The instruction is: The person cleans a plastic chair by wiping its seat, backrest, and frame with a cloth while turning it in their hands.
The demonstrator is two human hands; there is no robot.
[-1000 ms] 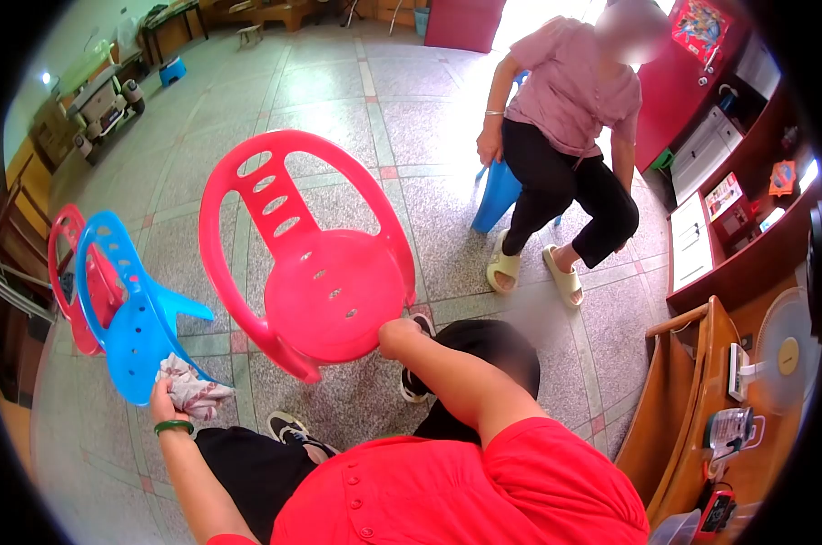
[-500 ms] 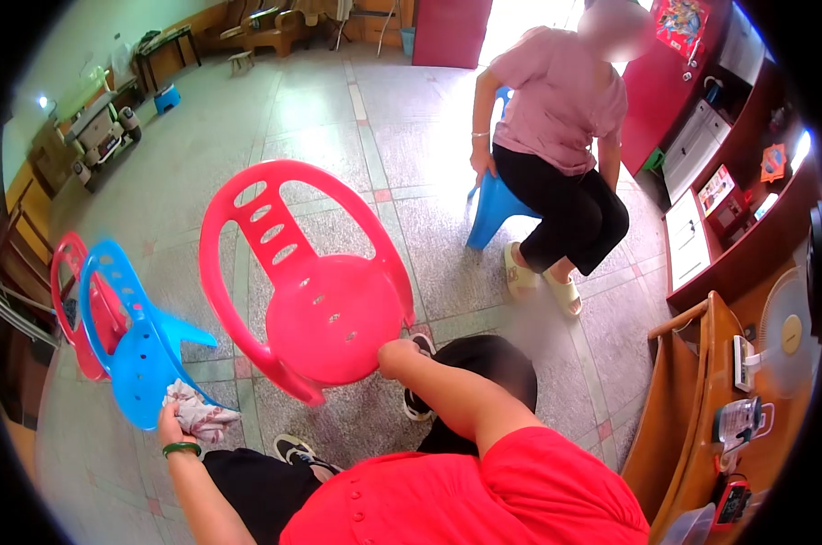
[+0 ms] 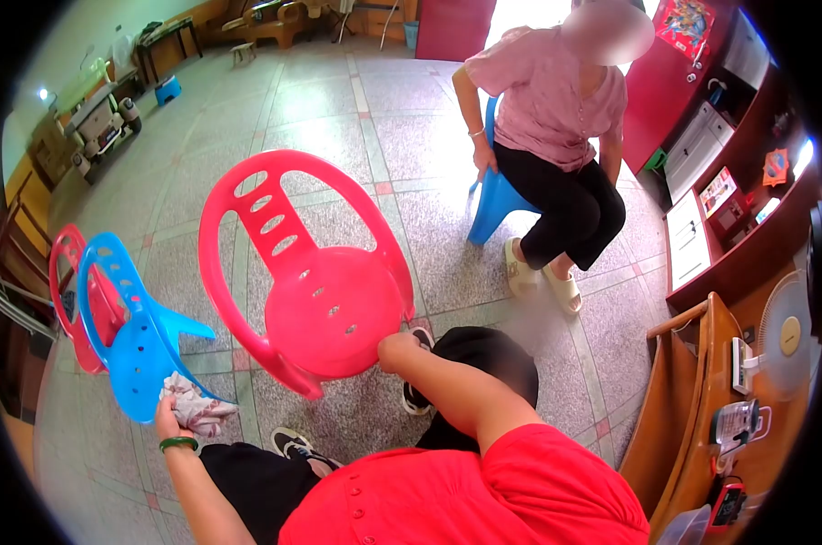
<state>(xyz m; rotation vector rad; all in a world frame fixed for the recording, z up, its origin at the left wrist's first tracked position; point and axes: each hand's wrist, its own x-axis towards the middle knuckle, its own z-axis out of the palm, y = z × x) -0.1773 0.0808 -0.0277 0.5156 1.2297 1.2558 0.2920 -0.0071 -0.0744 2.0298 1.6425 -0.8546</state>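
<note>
Four plastic chairs stand in view, two red and two blue; the landmark here is the near red armchair (image 3: 293, 318), right in front of the wearer. One right hand (image 3: 398, 352) touches that armchair's front seat rim; its fingertips are hidden, so I cannot tell how firmly it is closed. One left hand (image 3: 167, 418), wearing a green bangle (image 3: 177, 443), is clamped on one crumpled cloth (image 3: 198, 407) at the seat edge of the blue armchair (image 3: 138, 386), which is left of the landmark. The second red chair (image 3: 84, 352) sits farther left, partly hidden behind the blue one. Beyond the landmark, to its right, one seated person (image 3: 556, 100) occupies the other blue chair (image 3: 500, 209), with two pale slides (image 3: 565, 289) on the floor. Two sneakers (image 3: 293, 443) and the wearer's black-trousered legs are close below the landmark. Well right of it, a wooden cabinet (image 3: 674, 391) makes a hard edge, bearing one fan (image 3: 789, 336) and one glass jug (image 3: 736, 425). Far behind the landmark are a small wooden stool (image 3: 242, 52) and a blue stool (image 3: 167, 90). Tiled floor (image 3: 338, 109) spreads broadly behind its backrest, narrowing to a strip between it and the seated person.
</note>
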